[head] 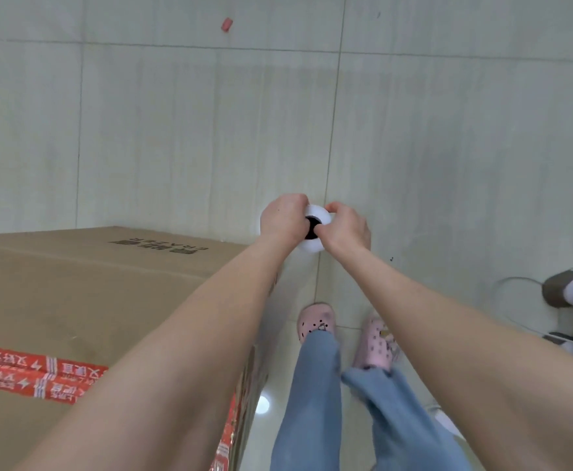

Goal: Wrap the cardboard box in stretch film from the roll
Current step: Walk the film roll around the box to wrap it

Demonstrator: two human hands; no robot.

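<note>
lighting: bright, even, cool white, diffuse from overhead. glare: one small round highlight on the glossy floor (pixel 414 130), just beside the cardboard box (pixel 91 300). shadows: weak, soft-edged. distortion: wide-angle; tile joints bow, forearms swell toward the lower frame edge. focus: slight softness at the jeans (pixel 312 402).

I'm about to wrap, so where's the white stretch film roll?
Head view, just right of centre: the white stretch film roll is gripped between the left hand and right hand, off the far right corner of the brown cardboard box.
</note>
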